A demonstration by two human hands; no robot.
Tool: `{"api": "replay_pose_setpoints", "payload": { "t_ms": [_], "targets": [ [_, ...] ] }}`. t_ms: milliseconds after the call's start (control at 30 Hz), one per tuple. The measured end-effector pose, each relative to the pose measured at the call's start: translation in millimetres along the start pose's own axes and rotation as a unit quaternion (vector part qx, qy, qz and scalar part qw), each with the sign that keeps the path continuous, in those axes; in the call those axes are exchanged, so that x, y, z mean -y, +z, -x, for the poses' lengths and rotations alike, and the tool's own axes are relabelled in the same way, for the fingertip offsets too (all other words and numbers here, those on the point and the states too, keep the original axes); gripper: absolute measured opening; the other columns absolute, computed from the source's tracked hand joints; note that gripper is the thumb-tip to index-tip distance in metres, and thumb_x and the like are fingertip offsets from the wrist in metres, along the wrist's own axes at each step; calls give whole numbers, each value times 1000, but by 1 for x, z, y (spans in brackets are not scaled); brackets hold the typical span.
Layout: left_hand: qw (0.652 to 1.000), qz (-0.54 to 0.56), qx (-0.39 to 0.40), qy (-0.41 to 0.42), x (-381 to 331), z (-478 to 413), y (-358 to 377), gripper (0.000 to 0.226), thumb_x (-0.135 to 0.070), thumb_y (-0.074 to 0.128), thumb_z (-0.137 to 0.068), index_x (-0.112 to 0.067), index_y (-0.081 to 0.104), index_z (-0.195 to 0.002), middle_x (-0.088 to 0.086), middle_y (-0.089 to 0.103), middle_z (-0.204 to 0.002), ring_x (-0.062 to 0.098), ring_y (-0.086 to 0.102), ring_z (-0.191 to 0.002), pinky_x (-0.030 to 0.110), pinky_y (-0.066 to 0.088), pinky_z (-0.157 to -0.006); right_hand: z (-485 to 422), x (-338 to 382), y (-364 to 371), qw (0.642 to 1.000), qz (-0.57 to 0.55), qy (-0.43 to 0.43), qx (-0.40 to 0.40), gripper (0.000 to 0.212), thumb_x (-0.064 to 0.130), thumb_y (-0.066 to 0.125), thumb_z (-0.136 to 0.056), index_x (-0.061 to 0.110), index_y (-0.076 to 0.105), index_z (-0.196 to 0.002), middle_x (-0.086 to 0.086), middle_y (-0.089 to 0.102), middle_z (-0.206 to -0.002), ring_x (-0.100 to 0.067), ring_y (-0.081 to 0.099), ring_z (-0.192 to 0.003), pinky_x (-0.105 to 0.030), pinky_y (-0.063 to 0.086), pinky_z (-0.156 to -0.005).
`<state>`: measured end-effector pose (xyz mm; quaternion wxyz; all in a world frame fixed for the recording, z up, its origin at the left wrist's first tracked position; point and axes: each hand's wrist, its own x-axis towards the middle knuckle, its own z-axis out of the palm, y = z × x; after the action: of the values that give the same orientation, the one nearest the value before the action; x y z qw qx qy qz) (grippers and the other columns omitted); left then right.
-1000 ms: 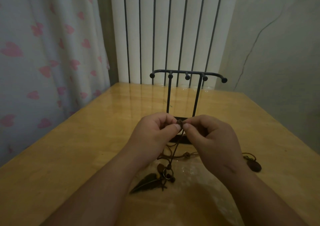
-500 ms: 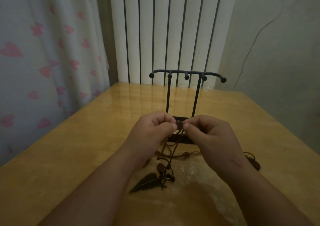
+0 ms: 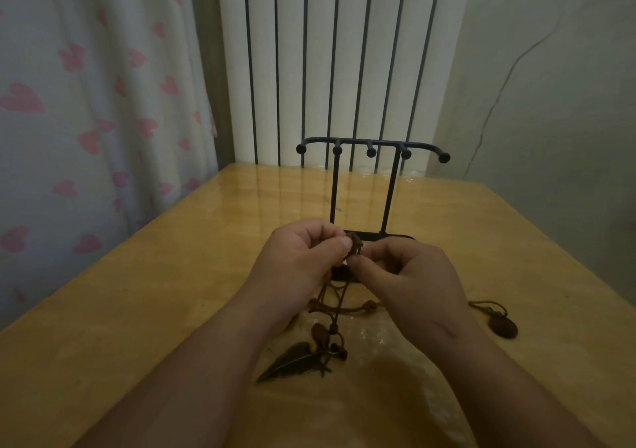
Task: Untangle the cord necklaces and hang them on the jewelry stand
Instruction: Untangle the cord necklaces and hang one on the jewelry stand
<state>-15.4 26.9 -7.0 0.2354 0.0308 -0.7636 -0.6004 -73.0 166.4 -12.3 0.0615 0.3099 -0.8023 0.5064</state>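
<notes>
Both hands were bunched together mid-frame, just above the table (image 3: 137, 310). Left hand (image 3: 303, 255) had its thumb and fingers pinched on a small dark knot (image 3: 354, 244) at the top of the cord necklaces (image 3: 335, 299). The right hand (image 3: 409, 275) was pinching that same knot from the other side, fingers curled in, so the two sets of fingertips were pretty much touching.

From the knot the brown cords hung down between the wrists to the table, where they lay in a loose tangle with a few beads on them. Lower centre, a dark leaf pendant (image 3: 292, 361) lay flat, tip pointing lower left, right beside a ring and some small beads. Off to the right, just past the right wrist, a dark oval pendant (image 3: 503, 327) sat on its own bit of cord. Some crinkly clear plastic (image 3: 395, 344) lay on the table near the tangle.

Black jewelry stand (image 3: 371, 145) stood upright right behind the hands: two thin posts on a flat base, curved top bar with ball-tipped pegs. Pink-heart curtain (image 3: 86, 103) at upper left, white ribbed radiator (image 3: 327, 52) upper centre, thin cable (image 3: 499, 96) running up the wall at upper right
</notes>
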Motion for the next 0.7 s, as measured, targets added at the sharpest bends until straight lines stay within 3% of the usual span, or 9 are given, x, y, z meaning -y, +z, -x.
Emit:
{"api": "replay_pose_setpoints", "payload": {
  "t_ms": [100, 200, 300, 367, 533, 700],
  "targets": [
    [1000, 10, -1, -7, 1, -1, 1, 24, -16, 62, -91, -27, 70, -72, -9, 59, -60, 4, 51, -56, 21, 42, -54, 1, 1, -1, 1000, -18, -9, 4, 12, 33, 60, -82, 26, 67, -74, -2, 62, -69, -11, 52, -58, -25, 45, -51],
    [1000, 12, -4, -8, 0, -1, 0, 19, -16, 62, -91, -23, 70, -76, -8, 59, -61, 5, 51, -56, 21, 43, -53, 1, 4, -4, 995, -95, 22, 30, 10, 26, 61, -84, 24, 66, -76, 1, 63, -73, -11, 57, -65, -26, 50, -59],
    [1000, -13, -7, 8, -2, 1, 0, 13, -17, 63, -91, -19, 70, -81, -11, 61, -60, -2, 52, -54, 14, 42, -52, 1, 6, -7, 980, -181, 64, 50, 10, 30, 62, -78, 22, 66, -85, 12, 59, -61, -2, 52, -57, -19, 42, -54],
    [1000, -18, -7, 18, -3, 2, 0, 11, -16, 64, -91, -18, 71, -82, -13, 63, -60, -4, 56, -55, 10, 43, -52, 0, 7, -8, 972, -211, 87, 52, 11, 26, 66, -85, 18, 65, -92, 14, 60, -57, 2, 51, -53, -23, 38, -57],
    [1000, 11, 1, 24, -4, 2, -1, 14, -12, 64, -90, -18, 71, -80, -11, 64, -61, -3, 56, -55, 12, 44, -52, 2, 14, -9, 967, -222, 110, 56, 23, 13, 72, -83, 16, 61, -102, 3, 74, -75, 3, 64, -59, -13, 44, -51],
    [1000, 8, 3, 17, -3, 2, -1, 13, -13, 64, -90, -18, 72, -80, -11, 62, -60, -2, 54, -55, 13, 43, -52, 2, 13, -6, 978, -185, 93, 39, 13, 12, 69, -83, 18, 66, -94, 2, 71, -74, 1, 62, -61, -11, 44, -51]
  ]
}}
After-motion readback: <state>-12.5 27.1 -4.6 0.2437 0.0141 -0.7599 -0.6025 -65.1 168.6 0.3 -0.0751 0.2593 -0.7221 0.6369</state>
